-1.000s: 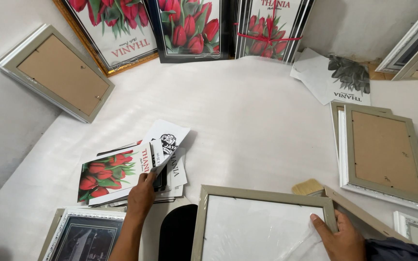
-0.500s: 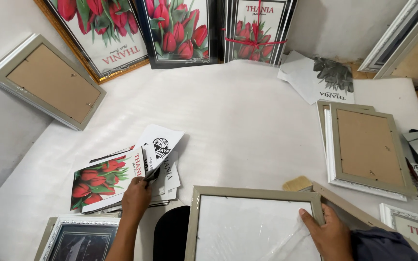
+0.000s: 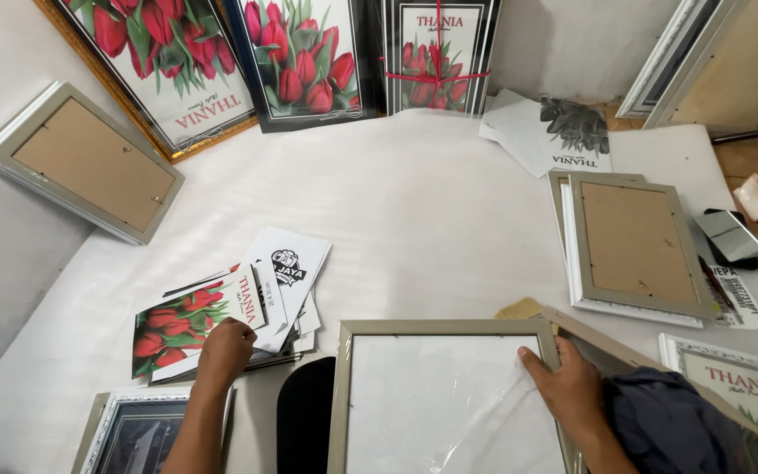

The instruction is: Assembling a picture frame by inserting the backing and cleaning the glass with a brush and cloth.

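Observation:
My left hand (image 3: 224,348) rests fingers-down on a loose pile of prints (image 3: 221,312), touching the top red-tulip print; I cannot see whether the fingers pinch a sheet. My right hand (image 3: 566,384) grips the right rail of a grey picture frame (image 3: 445,327) lying in front of me, thumb on the clear plastic film (image 3: 449,404) inside it. A white print with a black emblem (image 3: 287,268) fans out of the pile's far side.
Framed tulip prints (image 3: 300,61) lean on the back wall. A backing-up frame (image 3: 81,162) leans at left, stacked frames (image 3: 633,241) lie at right beside a phone (image 3: 730,237). Another frame (image 3: 133,430) lies bottom left, a printed one (image 3: 747,377) bottom right.
My left hand slid down from the fanned white sheets onto the tulip print at the pile's near edge. The right hand stays on the frame rail. The view tilted slightly.

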